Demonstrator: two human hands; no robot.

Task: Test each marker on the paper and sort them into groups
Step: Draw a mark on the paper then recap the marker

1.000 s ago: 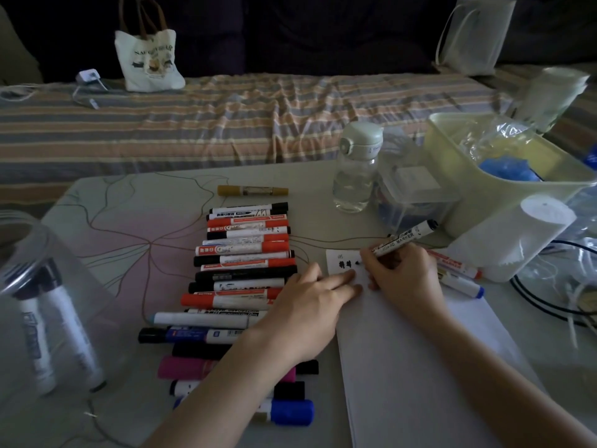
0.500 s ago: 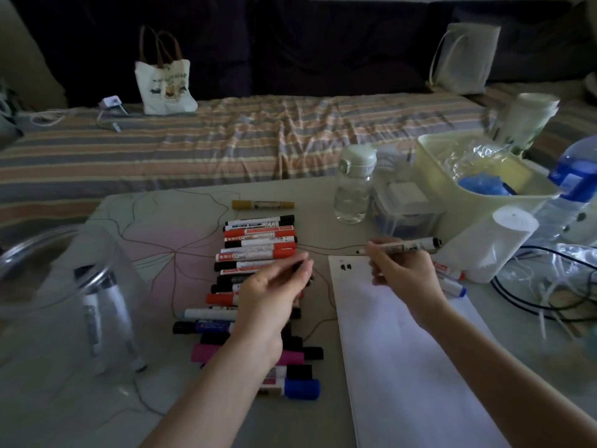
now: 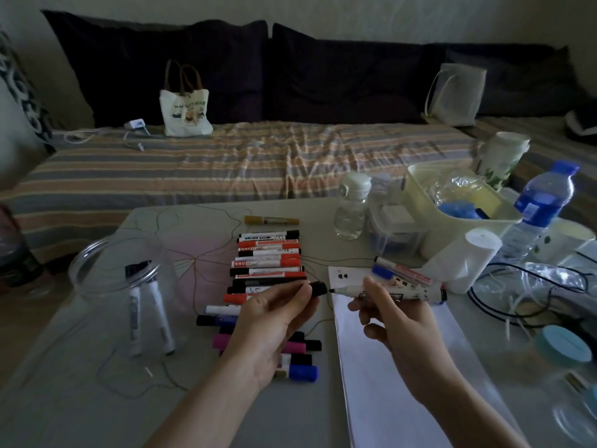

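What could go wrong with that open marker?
The black tip of the uncapped marker in the right hand points at the left hand holding the cap; a miss could ink the fingers. Dropped, it might smudge the paper.

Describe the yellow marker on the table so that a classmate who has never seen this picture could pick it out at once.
Start at the long row of markers lying side by side in the middle of the table. Look just beyond its far end, toward the striped bed. The yellow marker lies there alone, apart from the row, and is the only yellow-capped one.
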